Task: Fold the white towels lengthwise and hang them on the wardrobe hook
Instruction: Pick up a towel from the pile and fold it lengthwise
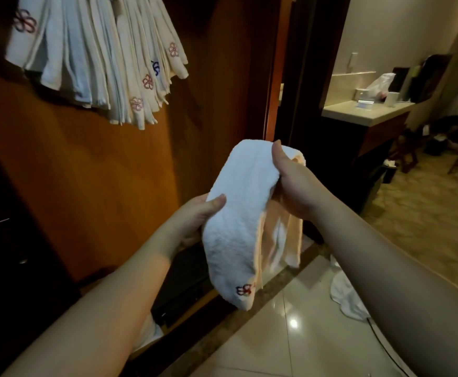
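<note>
A folded white towel (pixel 238 221) hangs in mid-air in front of the orange-brown wooden wardrobe panel (pixel 119 170), held by both hands. The left hand (pixel 195 216) grips its left edge, thumb on top and fingers curled behind the cloth; the right hand (pixel 290 183) pinches the upper fold, thumb pressed on the front and fingers hidden behind. The towel's lower end droops, showing a red embroidered flower emblem (pixel 244 290). At upper left a thick bunch of hanging towels (pixel 100 55) fans down against the wardrobe, several with the same emblem in red or blue; the hook itself is not visible. Below lies a glossy pale tiled floor (pixel 290 336) with a marble border strip, and another white towel (pixel 344 297) crumpled on it beside the right forearm. Through the doorway stands a pale counter (pixel 358 112) carrying a plastic bag (pixel 380 84), with dim patterned carpet (pixel 426 213) beyond.
</note>
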